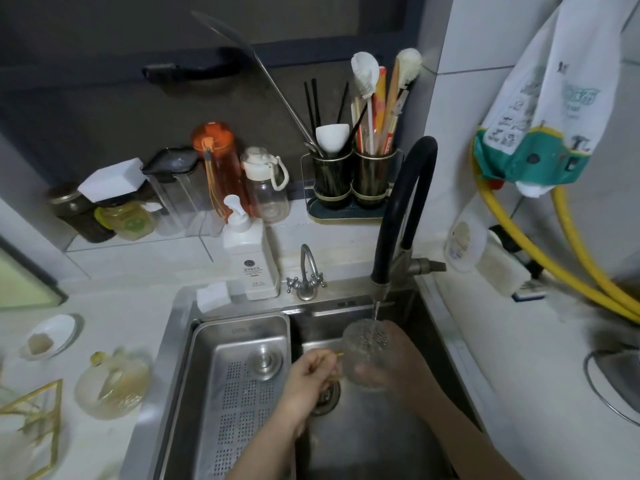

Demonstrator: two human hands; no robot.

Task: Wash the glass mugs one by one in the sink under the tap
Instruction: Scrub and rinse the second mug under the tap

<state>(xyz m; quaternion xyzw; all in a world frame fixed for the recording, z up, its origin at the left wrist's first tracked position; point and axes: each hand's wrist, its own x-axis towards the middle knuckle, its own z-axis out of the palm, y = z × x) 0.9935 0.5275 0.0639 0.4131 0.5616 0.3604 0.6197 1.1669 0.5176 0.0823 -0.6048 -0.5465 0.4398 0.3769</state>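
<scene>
The right hand (391, 358) cups a textured glass mug (367, 351), fingers wrapped around its far side and underside, holding it tilted over the basin. The left hand (310, 374) is curled around the mug's amber handle (337, 365), pinching it from the near side. The mug sits directly beneath the spout of the black flexible tap (398, 216), and a thin stream of water (375, 311) falls onto its rim.

The steel sink (363, 438) holds a perforated drain tray (239, 386) in its left part, with a round metal plug (265, 362) resting on the tray. The drain opening (325, 398) lies just below the left hand.

On the counter (104, 306) left of the sink stands a second glass mug (112, 386), well apart from the hands. A white pump bottle (249, 254) stands at the sink's back edge beside a small chrome tap (306, 275).
</scene>
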